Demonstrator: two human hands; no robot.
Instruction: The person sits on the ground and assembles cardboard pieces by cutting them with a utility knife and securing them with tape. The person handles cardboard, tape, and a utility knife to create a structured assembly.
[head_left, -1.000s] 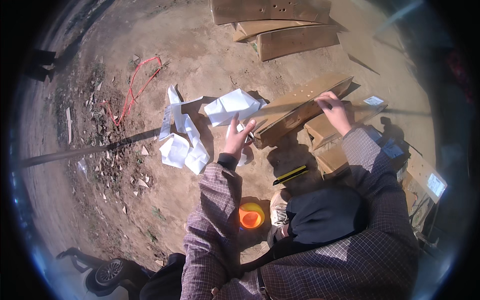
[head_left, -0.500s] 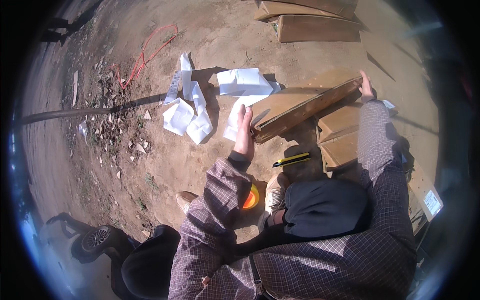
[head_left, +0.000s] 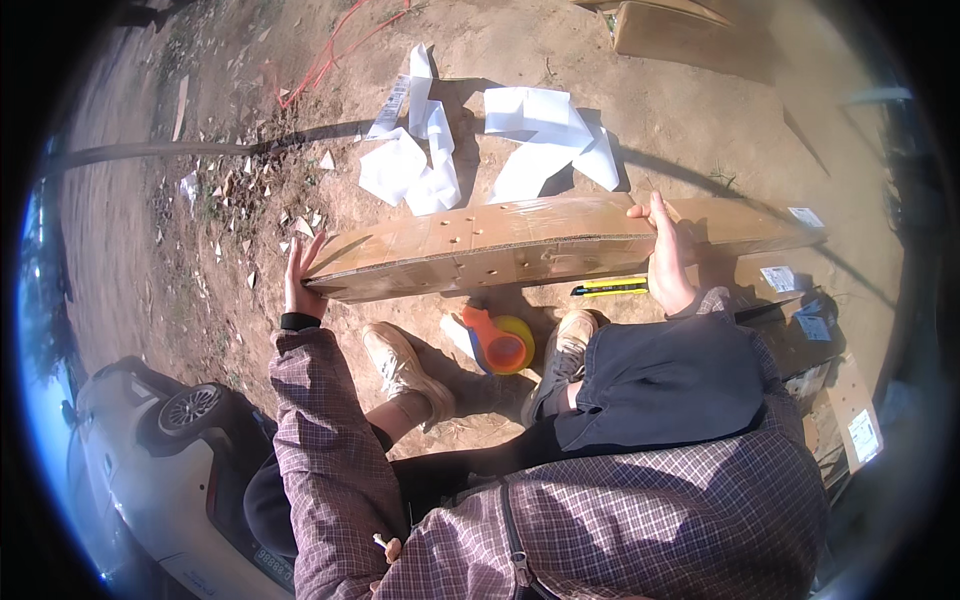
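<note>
Left hand (head_left: 300,275) grips the near-left end of the cardboard (head_left: 520,245), fingers spread flat against its edge. Right hand (head_left: 665,255) clasps the top edge further right. Long axis runs left to right between the fingers. Tape dispenser (head_left: 500,342) sits below; white papers (head_left: 430,165) beyond.

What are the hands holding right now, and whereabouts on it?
A long flat cardboard box. The left hand grips its left end; the right hand grips its upper edge, right of the middle.
</note>
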